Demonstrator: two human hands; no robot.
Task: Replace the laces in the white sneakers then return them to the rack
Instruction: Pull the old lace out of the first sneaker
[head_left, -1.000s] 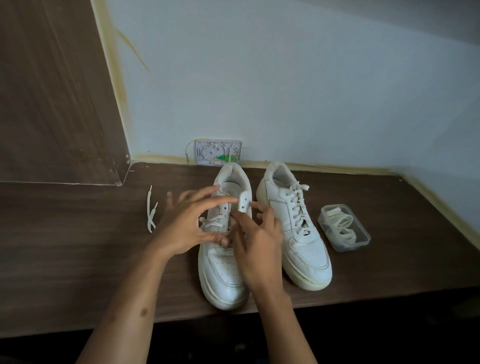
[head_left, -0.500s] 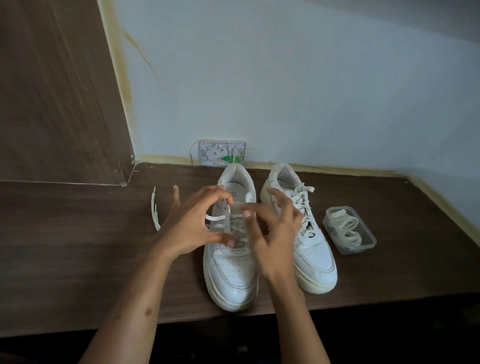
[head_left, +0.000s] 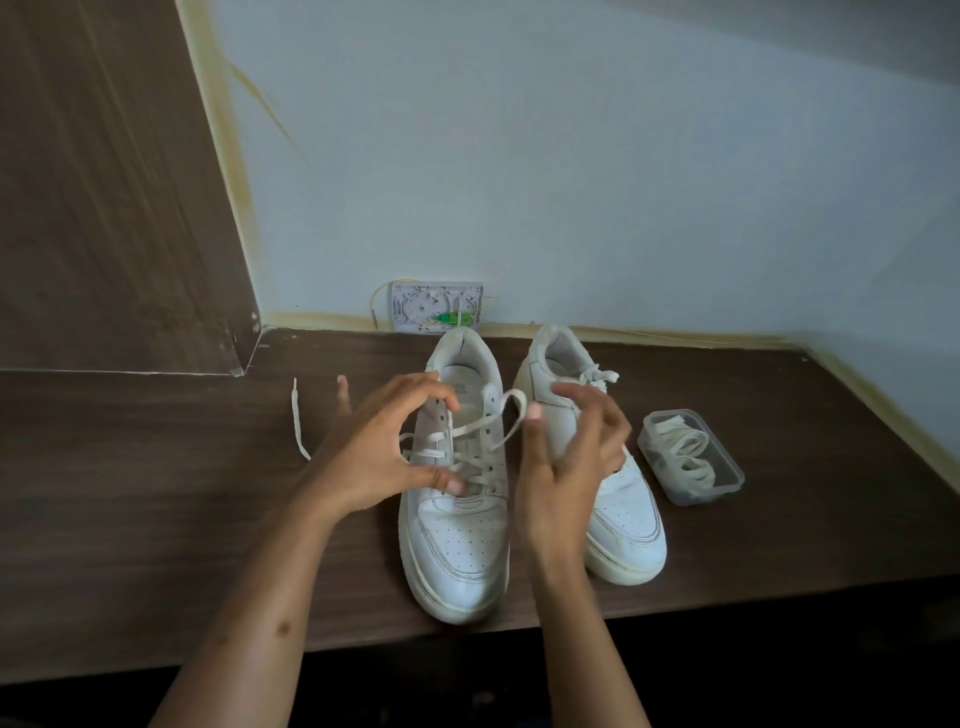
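Two white sneakers stand side by side on a dark wooden shelf (head_left: 156, 493), toes toward me. My left hand (head_left: 374, 457) curls round the left sneaker (head_left: 457, 551), with the index finger on the upper eyelet flap and the thumb on the lower laces. To its right, my right hand (head_left: 566, 467) pinches a loop of the white lace (head_left: 483, 423), drawn up and to the right across the tongue. Behind that hand sits the right sneaker (head_left: 628, 525), laced and partly hidden. One loose lace end (head_left: 297, 415) trails on the shelf to the left.
A clear plastic container (head_left: 727, 478) with coiled white laces (head_left: 685, 452) sits right of the sneakers. A small white wall box (head_left: 436, 306) is behind them. A wooden panel (head_left: 104, 208) rises at the left. The shelf's front edge is just below the toes.
My right hand has moved right and up, drawing a lace loop out across the left sneaker. My left hand has stayed on the eyelets. The view shifted slightly.
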